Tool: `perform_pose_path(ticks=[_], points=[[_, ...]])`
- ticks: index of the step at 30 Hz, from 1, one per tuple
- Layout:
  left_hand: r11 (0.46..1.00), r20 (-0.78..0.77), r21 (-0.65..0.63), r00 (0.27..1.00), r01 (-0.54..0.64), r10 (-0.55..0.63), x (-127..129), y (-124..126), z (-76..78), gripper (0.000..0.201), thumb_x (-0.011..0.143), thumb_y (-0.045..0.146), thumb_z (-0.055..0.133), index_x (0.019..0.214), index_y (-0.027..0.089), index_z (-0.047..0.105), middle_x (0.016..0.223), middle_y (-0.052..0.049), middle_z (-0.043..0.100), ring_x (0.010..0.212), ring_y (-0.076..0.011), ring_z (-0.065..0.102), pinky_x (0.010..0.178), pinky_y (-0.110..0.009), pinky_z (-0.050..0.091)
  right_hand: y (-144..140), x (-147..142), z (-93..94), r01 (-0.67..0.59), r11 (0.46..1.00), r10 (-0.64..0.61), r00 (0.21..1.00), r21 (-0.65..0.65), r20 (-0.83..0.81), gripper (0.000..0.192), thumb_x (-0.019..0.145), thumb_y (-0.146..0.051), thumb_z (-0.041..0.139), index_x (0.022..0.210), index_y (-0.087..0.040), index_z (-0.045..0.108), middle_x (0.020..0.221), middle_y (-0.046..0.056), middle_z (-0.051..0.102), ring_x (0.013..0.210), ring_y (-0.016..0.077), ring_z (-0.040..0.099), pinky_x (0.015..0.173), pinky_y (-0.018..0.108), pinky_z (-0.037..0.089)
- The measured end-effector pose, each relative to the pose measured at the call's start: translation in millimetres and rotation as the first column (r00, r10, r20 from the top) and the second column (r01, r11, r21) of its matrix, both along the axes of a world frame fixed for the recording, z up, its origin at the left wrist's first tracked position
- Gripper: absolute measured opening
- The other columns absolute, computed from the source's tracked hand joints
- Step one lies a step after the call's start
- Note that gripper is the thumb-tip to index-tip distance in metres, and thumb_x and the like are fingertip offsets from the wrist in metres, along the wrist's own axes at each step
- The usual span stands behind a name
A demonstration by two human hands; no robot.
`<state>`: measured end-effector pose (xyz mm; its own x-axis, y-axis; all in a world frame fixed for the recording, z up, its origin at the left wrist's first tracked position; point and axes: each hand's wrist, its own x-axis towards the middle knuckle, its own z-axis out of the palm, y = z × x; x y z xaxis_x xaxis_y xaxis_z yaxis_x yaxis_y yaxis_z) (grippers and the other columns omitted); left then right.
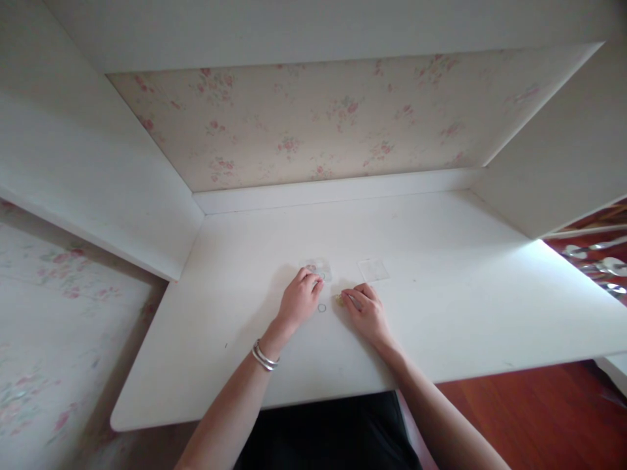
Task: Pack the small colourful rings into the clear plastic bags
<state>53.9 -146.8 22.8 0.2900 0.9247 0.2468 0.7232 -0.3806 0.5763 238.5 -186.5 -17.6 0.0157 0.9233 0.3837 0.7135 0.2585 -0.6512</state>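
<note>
My left hand [302, 295], with a silver bangle [265, 356] on its wrist, is at the near edge of a small clear plastic case [323, 266]. Its fingers are bent together, and whatever they pinch is too small to make out. Small coloured bits show inside the case. On the desk between my hands lies a thin dark ring [322, 308]. My right hand [365, 307] has thumb and forefinger closed at a small yellowish piece [339, 299], whose kind I cannot tell. Beyond that hand a flat clear lid [373, 269] rests on the desk.
The white desk [431, 261] has a raised back strip and white side panels [93, 150]. Its front edge runs close to my body. Shiny metal objects [610, 264] stand beyond the right end, above a red-brown floor [539, 411].
</note>
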Motion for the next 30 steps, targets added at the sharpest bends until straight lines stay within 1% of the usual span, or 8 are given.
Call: perform_pose_path(ticks=[3, 6, 10, 13, 16, 20, 24, 30], points=[[1.0, -0.011, 0.007, 1.0, -0.005, 0.005, 2.0, 11.3, 1.2, 0.017, 0.091, 0.026, 0.046, 0.091, 0.019, 0.061, 0.093, -0.004, 0.056, 0.087, -0.0149, 0.057, 0.08, -0.026, 0.047, -0.6, 0.8, 0.9, 0.001, 1.0, -0.001, 1.0, 0.006, 0.012, 0.022, 0.09, -0.031, 0.047, 0.089, -0.024, 0.068, 0.082, 0.005, 0.057, 0.078, 0.0165, 0.054, 0.073, 0.03, 0.044], [1.0, -0.027, 0.021, 0.999, -0.017, 0.018, 4.9, 19.4, 0.3, 0.017, 0.09, 0.025, 0.047, 0.09, 0.019, 0.062, 0.092, -0.004, 0.057, 0.085, -0.0145, 0.057, 0.08, -0.026, 0.047, -4.0, -1.0, 4.6, -0.042, 0.999, 0.039, 0.992, 0.021, 0.118, 0.022, 0.09, -0.029, 0.047, 0.089, -0.023, 0.068, 0.081, 0.005, 0.057, 0.078, 0.0163, 0.052, 0.075, 0.03, 0.04], [0.999, -0.081, 0.035, 0.996, -0.021, 0.023, 10.4, 28.5, -2.5, 0.016, 0.088, 0.024, 0.05, 0.089, 0.02, 0.065, 0.091, -0.003, 0.057, 0.086, -0.0145, 0.057, 0.083, -0.026, 0.045, -11.9, -7.8, 16.1, -0.24, 0.971, 0.222, 0.904, 0.005, 0.365, 0.02, 0.089, -0.027, 0.048, 0.096, -0.024, 0.067, 0.085, 0.005, 0.058, 0.079, 0.0168, 0.049, 0.076, 0.032, 0.034], [1.0, -0.099, 0.031, 0.995, -0.003, 0.006, 13.3, 32.3, -3.2, 0.018, 0.089, 0.024, 0.049, 0.087, 0.021, 0.066, 0.088, -0.003, 0.057, 0.083, -0.014, 0.057, 0.082, -0.025, 0.046, -15.1, -12.4, 25.1, -0.339, 0.94, 0.318, 0.833, -0.037, 0.454, 0.023, 0.089, -0.027, 0.049, 0.107, -0.027, 0.064, 0.087, 0.005, 0.058, 0.079, 0.0166, 0.047, 0.074, 0.033, 0.03], [0.998, -0.034, 0.053, 0.999, 0.016, -0.014, 10.6, 30.6, -2.1, 0.02, 0.091, 0.024, 0.045, 0.09, 0.02, 0.065, 0.088, -0.003, 0.058, 0.085, -0.0139, 0.056, 0.083, -0.025, 0.046, -14.3, -13.8, 29.3, -0.341, 0.938, 0.332, 0.818, -0.067, 0.47, 0.023, 0.09, -0.029, 0.048, 0.107, -0.029, 0.064, 0.087, 0.004, 0.056, 0.079, 0.0163, 0.045, 0.073, 0.032, 0.028], [0.996, 0.116, 0.077, 0.993, -0.038, 0.029, -3.0, 19.2, -1.7, 0.022, 0.092, 0.024, 0.042, 0.097, 0.02, 0.063, 0.094, -0.005, 0.059, 0.089, -0.0143, 0.056, 0.083, -0.027, 0.046, -12.5, -13.9, 28.1, -0.341, 0.933, 0.354, 0.825, -0.11, 0.44, 0.02, 0.091, -0.028, 0.047, 0.095, -0.026, 0.067, 0.087, 0.004, 0.055, 0.081, 0.0162, 0.045, 0.074, 0.032, 0.028], [0.997, 0.208, 0.022, 0.975, -0.079, 0.073, -17.6, 1.4, -6.6, 0.023, 0.093, 0.027, 0.042, 0.097, 0.019, 0.063, 0.093, -0.005, 0.06, 0.087, -0.0138, 0.056, 0.079, -0.025, 0.047, -11.9, -18.6, 27.2, -0.321, 0.933, 0.359, 0.832, -0.162, 0.423, 0.018, 0.091, -0.023, 0.047, 0.087, -0.022, 0.065, 0.086, 0.004, 0.054, 0.083, 0.0162, 0.046, 0.074, 0.031, 0.029], [0.997, 0.261, -0.063, 0.963, -0.05, 0.065, -23.9, -16.6, -18.9, 0.024, 0.093, 0.03, 0.042, 0.095, 0.019, 0.063, 0.091, -0.005, 0.06, 0.078, -0.0125, 0.057, 0.071, -0.023, 0.047, -6.5, -28.8, 30.7, -0.286, 0.938, 0.348, 0.782, -0.198, 0.518, 0.018, 0.093, -0.024, 0.044, 0.088, -0.021, 0.061, 0.089, 0.005, 0.054, 0.085, 0.0184, 0.046, 0.074, 0.032, 0.029]])
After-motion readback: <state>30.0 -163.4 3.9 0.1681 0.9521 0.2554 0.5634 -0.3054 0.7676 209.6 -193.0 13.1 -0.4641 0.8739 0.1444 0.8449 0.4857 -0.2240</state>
